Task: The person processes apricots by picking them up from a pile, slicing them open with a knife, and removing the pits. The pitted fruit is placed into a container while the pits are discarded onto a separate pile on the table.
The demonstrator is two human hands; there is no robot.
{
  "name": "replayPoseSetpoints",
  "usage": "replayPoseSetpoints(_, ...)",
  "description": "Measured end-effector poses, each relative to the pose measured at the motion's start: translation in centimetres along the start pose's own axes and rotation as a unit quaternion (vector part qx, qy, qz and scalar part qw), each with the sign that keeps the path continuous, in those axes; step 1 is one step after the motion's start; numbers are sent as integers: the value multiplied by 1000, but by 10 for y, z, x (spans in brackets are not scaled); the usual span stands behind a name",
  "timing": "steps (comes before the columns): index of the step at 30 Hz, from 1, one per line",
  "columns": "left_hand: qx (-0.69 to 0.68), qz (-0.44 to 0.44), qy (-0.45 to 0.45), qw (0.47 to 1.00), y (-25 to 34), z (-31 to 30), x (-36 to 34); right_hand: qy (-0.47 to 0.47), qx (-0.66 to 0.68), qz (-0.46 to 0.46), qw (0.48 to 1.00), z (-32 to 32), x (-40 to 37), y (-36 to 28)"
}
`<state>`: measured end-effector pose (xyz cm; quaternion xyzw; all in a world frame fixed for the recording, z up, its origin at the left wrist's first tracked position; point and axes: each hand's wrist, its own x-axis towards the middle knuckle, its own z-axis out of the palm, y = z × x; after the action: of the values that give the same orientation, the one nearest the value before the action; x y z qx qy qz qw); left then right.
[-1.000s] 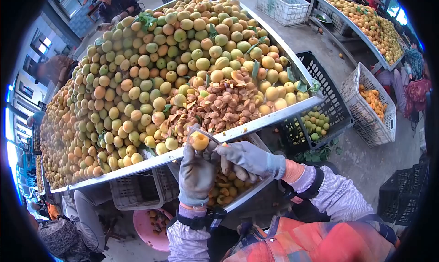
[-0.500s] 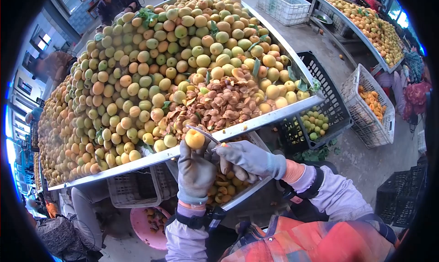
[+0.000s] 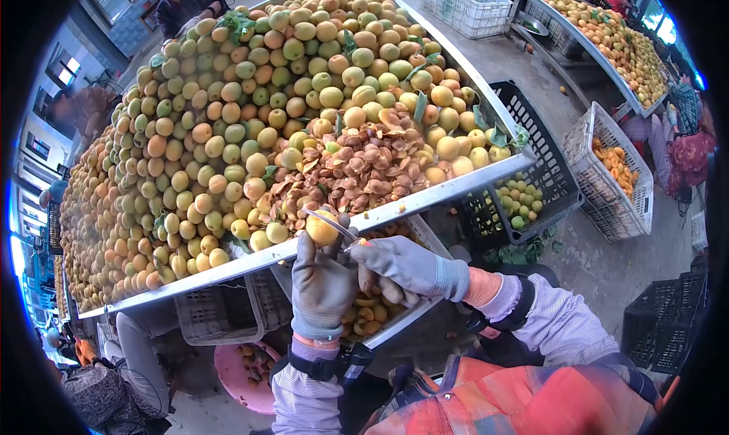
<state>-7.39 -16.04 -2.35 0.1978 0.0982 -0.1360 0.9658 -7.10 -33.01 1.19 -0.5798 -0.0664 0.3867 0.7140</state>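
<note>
My left hand (image 3: 323, 279), in a grey glove, holds a yellow-orange apricot (image 3: 322, 229) up at the metal rim of the big table (image 3: 425, 200). My right hand (image 3: 406, 266), also gloved, grips a small knife (image 3: 334, 226) whose thin curved blade lies across the top of the apricot. Just behind the fruit is a heap of brown apricot pits (image 3: 357, 169). Beneath my hands a tray of cut apricot halves (image 3: 372, 313) shows partly.
A huge pile of green and orange apricots (image 3: 250, 101) fills the table. A black crate with green apricots (image 3: 520, 200) and a white basket of halves (image 3: 615, 169) stand right. A pink basin (image 3: 247, 363) sits below. Other people work at the far edges.
The apricot and both hands have risen slightly toward the table rim. The knife blade stays across the fruit; the view has shifted a little downward.
</note>
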Motion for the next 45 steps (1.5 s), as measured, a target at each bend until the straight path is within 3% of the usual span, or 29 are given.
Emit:
replayPoseSetpoints(15,24,25,-36,999,0,2,0,44,-36,47,997,4,0,-5)
replayPoseSetpoints(20,145,47,-67,986,0,1,1,61,-49,45,996,4,4,8)
replayPoseSetpoints(27,195,71,-66,976,2,27,-6,81,-45,6,996,9,-4,-4)
replayPoseSetpoints(29,373,164,-48,912,-2,22,-4,75,-41,-4,996,9,-4,-2)
replayPoseSetpoints(35,316,109,-25,942,-8,11,-2,79,-22,44,996,12,7,14)
replayPoseSetpoints(37,254,62,-36,965,-10,5,-1,90,-9,-60,994,11,18,36)
replayPoseSetpoints(38,219,37,-38,974,-12,5,-3,90,-9,-60,994,13,18,37)
replayPoseSetpoints(42,234,35,-42,971,-10,13,-5,127,-32,-109,985,17,17,38)
replayPoseSetpoints(44,319,83,-46,943,-9,16,-5,124,-16,-109,986,16,15,31)
replayPoseSetpoints(45,319,83,-46,943,-10,14,-4,110,-10,-41,993,17,8,18)
